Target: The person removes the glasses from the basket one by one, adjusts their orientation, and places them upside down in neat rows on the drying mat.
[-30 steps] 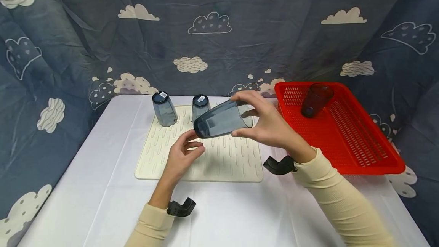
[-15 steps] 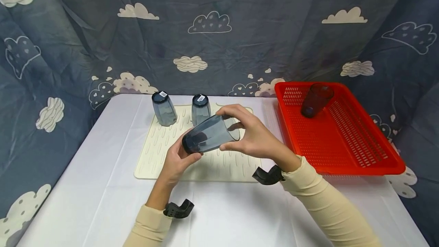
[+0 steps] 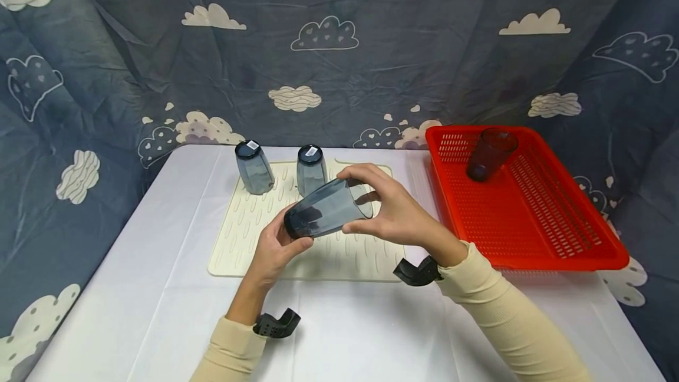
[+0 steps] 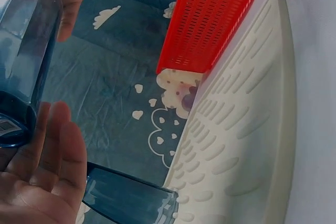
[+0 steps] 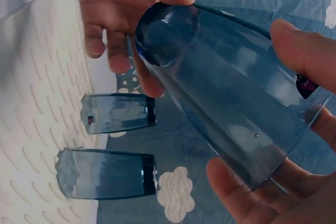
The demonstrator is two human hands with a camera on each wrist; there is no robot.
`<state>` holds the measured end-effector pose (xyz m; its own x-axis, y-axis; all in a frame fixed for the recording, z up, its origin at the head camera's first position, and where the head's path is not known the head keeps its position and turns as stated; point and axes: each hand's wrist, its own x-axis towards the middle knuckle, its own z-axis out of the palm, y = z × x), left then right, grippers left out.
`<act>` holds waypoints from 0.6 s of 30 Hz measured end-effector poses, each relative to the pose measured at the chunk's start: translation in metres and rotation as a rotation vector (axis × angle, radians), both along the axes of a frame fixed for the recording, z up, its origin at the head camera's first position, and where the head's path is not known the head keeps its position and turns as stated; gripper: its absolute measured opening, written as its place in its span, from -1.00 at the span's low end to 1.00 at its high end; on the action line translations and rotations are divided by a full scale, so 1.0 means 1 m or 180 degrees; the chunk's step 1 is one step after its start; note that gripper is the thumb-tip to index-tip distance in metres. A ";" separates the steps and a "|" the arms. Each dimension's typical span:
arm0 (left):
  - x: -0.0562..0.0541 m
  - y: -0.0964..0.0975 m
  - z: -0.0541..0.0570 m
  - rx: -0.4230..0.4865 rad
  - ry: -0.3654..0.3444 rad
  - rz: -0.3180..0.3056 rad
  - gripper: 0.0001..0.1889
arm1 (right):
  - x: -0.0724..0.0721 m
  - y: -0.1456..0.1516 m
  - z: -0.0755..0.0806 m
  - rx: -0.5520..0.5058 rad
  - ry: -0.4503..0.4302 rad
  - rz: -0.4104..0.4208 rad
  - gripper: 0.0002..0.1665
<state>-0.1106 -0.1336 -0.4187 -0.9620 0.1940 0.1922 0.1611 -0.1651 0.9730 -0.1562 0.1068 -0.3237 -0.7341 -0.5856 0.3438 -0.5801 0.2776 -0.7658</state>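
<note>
A blue-tinted drinking glass (image 3: 326,210) is held tilted in the air over the cream drying mat (image 3: 350,261), its thick base toward the left and its mouth toward the right. My right hand (image 3: 392,210) grips it near the rim, thumb below and fingers above in the head view. At the base, my left hand (image 3: 277,252) holds it between thumb and fingers. A label shows on the base (image 4: 13,127) in the left wrist view. Two more glasses stand upside down on the mat's far side, one at the left corner (image 3: 256,170) and one in the middle (image 3: 310,173).
A red plastic basket (image 3: 522,234) with perforated sides stands on the right of the white-covered table (image 3: 350,335). One glass (image 3: 490,155) leans inside it at the back. A cloud-patterned cloth (image 3: 329,75) hangs behind the table.
The glass has come down and to the left in my right hand. My left hand, beneath its base a second ago, has closed on the base. Little moved in the last half second.
</note>
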 end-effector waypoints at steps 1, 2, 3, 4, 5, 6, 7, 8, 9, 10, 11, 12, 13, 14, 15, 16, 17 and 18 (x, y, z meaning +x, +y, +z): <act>0.000 0.000 0.001 -0.0014 0.0002 -0.0002 -0.17 | 0.000 0.000 0.000 -0.0013 -0.0004 0.0003 -0.09; 0.000 0.000 0.001 -0.0027 0.0002 0.0000 -0.17 | 0.000 0.001 0.000 -0.0026 -0.0005 0.0007 -0.09; 0.000 -0.001 0.002 -0.0036 0.0012 -0.0003 -0.17 | 0.001 0.001 0.000 -0.0035 -0.0007 0.0008 -0.09; 0.000 -0.001 0.003 -0.0050 0.0024 -0.0003 -0.18 | 0.001 0.001 -0.001 -0.0039 -0.0007 0.0006 -0.09; 0.000 -0.002 0.004 -0.0061 0.0040 -0.0001 -0.18 | 0.001 0.002 -0.001 -0.0041 -0.0001 -0.0002 -0.09; 0.000 -0.002 0.005 -0.0066 0.0061 -0.0001 -0.19 | 0.001 0.002 -0.001 -0.0045 0.0009 -0.0019 -0.09; 0.000 -0.003 0.007 -0.0061 0.0081 -0.0008 -0.19 | 0.002 0.003 -0.001 -0.0041 0.0029 -0.0044 -0.10; 0.000 -0.004 0.009 -0.0045 0.0100 -0.0013 -0.20 | 0.002 0.003 -0.002 -0.0039 0.0043 -0.0073 -0.10; 0.000 -0.005 0.011 -0.0032 0.0124 -0.0026 -0.20 | 0.003 0.004 -0.002 -0.0042 0.0054 -0.0104 -0.10; -0.001 -0.006 0.013 -0.0029 0.0149 -0.0034 -0.20 | 0.003 0.004 -0.003 -0.0043 0.0069 -0.0136 -0.10; -0.001 -0.007 0.015 -0.0031 0.0187 -0.0054 -0.20 | 0.004 0.005 -0.004 -0.0055 0.0074 -0.0168 -0.10; -0.002 -0.008 0.017 -0.0048 0.0217 -0.0070 -0.20 | 0.004 0.005 -0.006 -0.0068 0.0070 -0.0201 -0.10; -0.003 -0.009 0.020 -0.0080 0.0247 -0.0084 -0.21 | 0.005 0.005 -0.007 -0.0080 0.0054 -0.0233 -0.09; -0.004 -0.011 0.022 -0.0145 0.0277 -0.0083 -0.22 | 0.005 0.005 -0.009 -0.0097 0.0024 -0.0262 -0.09; -0.005 -0.013 0.025 -0.0240 0.0309 -0.0079 -0.23 | 0.006 0.005 -0.011 -0.0113 -0.0007 -0.0294 -0.08; -0.005 -0.015 0.028 -0.0354 0.0336 -0.0063 -0.25 | 0.006 0.005 -0.014 -0.0122 -0.0045 -0.0331 -0.07; -0.006 -0.017 0.031 -0.0484 0.0356 -0.0042 -0.26 | 0.007 0.005 -0.016 -0.0124 -0.0091 -0.0369 -0.06; -0.007 -0.019 0.036 -0.0632 0.0370 -0.0012 -0.28 | 0.007 0.004 -0.019 -0.0110 -0.0132 -0.0404 -0.05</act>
<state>-0.1173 -0.1522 -0.3828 -0.9348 0.2426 0.2595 0.2739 0.0270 0.9614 -0.1489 0.1113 -0.3426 -0.8155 -0.4756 0.3299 -0.5097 0.3199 -0.7987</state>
